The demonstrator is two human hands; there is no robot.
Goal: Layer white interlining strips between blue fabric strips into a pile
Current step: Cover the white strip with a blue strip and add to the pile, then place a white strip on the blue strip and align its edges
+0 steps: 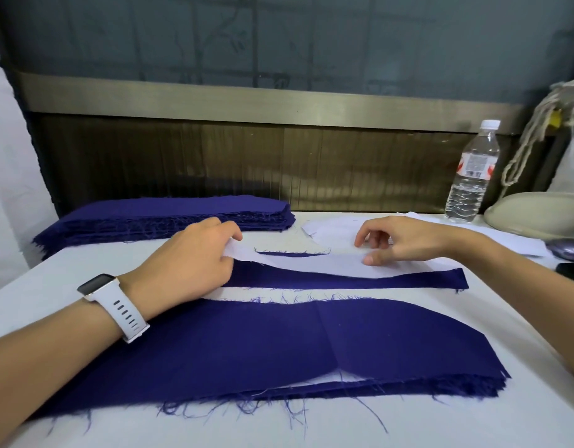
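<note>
A white interlining strip (327, 261) lies across a single blue fabric strip (344, 279) in the middle of the table. My left hand (195, 257) pinches the white strip's left end. My right hand (395, 240) presses its right part with a fingertip, the other fingers loosely curled. Nearer to me lies the layered pile (279, 347), blue on top with white edges showing beneath. A tall stack of blue strips (169, 216) sits at the back left. More white interlining (337, 229) lies at the back centre.
A clear water bottle (471, 176) stands at the back right beside a pale rounded base (534, 215) with rope hanging above it. A purple object (566, 248) and a dark one lie at the right edge. A dark panelled wall closes the back.
</note>
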